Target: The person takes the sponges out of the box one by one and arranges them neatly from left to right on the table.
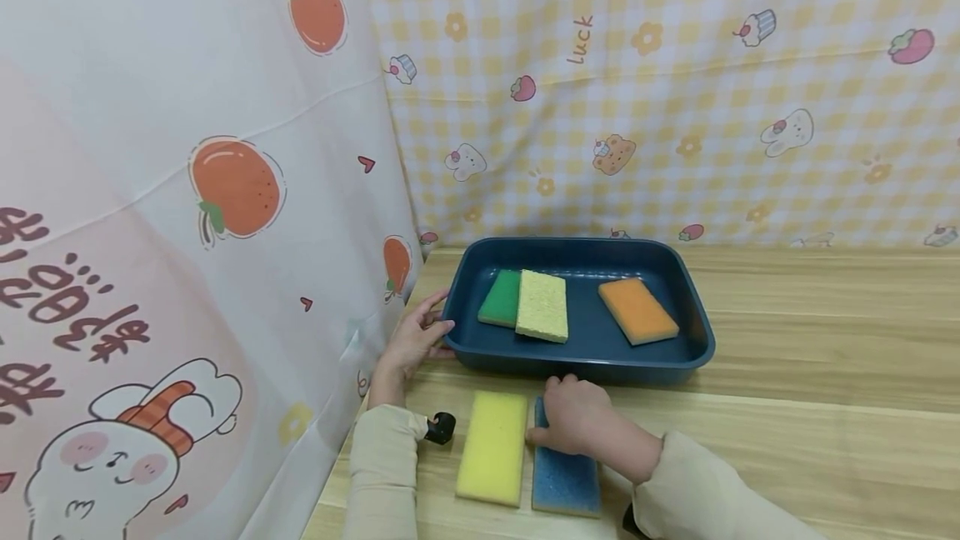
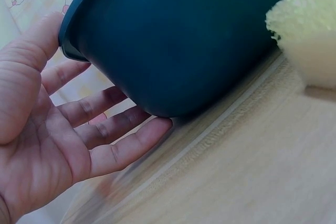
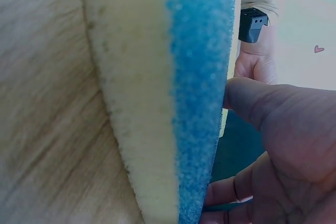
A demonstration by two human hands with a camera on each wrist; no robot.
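My left hand (image 1: 417, 336) touches the left end of a dark blue pan (image 1: 577, 367); its thumb lies on the rim, its spread fingers against the outer wall and base. Directly in front of the pan, my right hand (image 1: 581, 419) grips a blue sponge (image 1: 566, 482), thumb at its left edge and fingers over its far end. In the right wrist view this sponge (image 3: 202, 51) shows a cream foam side; the fingertips are partly hidden behind it. A yellow sponge (image 1: 492, 448) lies just left of it on the table.
Inside the pan, a pale yellow sponge (image 1: 543, 307) overlaps a green sponge (image 1: 498, 298), and an orange sponge (image 1: 638, 311) lies towards the right. Patterned cloths hang at the left (image 1: 315, 215) and behind (image 1: 720, 107) the wooden table (image 1: 825, 340).
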